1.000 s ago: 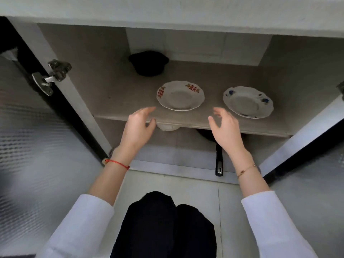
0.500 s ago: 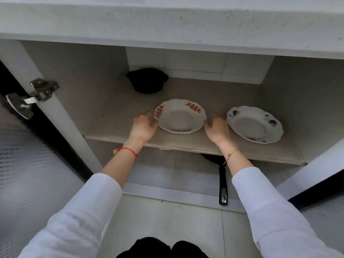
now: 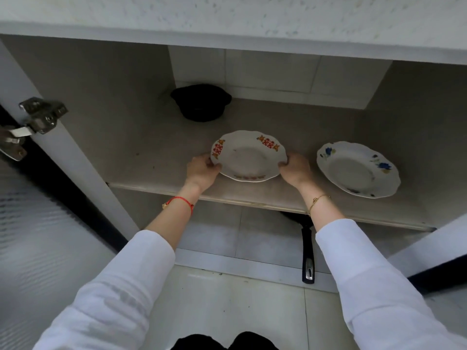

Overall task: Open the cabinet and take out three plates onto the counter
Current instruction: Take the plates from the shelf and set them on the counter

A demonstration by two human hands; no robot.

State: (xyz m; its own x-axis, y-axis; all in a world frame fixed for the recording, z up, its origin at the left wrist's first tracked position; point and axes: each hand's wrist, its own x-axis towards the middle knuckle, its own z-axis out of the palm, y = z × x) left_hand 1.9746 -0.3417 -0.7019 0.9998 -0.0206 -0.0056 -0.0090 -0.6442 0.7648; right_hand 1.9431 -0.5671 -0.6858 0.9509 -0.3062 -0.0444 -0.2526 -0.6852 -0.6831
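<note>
The red-patterned plate (image 3: 249, 157) sits on the cabinet shelf (image 3: 156, 150), toward the shelf's front edge and roughly midway across it. It lies squarely between the two hands. The left hand (image 3: 202, 170) is at the plate's left rim and the right hand (image 3: 294, 169) at its right rim, each touching it. Each grip is curled onto the rim, thumb over the top edge and fingers tucked beneath, so the plate is pinched from both sides. Whether it is already lifted clear of the shelf cannot be told.

The plate is round, so it has no long axis to speak of; what matters is that both hands sit level on opposite ends of its width and equally near. My judgement is that the coming move is a straight draw toward the person, over the shelf's front edge, then up to the surface (image 3: 227, 11) overhanging the cabinet.

Counting outward from this plate: a blue-flowered plate (image 3: 357, 169) lies to its right on the same shelf, apart from it and untouched. That makes two plates in view; a third is not visible. Behind the red-patterned plate, near the back wall, stands one black pot (image 3: 201, 102). Below it, under the shelf, one black pan handle (image 3: 308, 253) juts forward. To its left, one metal hinge (image 3: 41, 114) is fixed on the cabinet frame, doors swung open.
</note>
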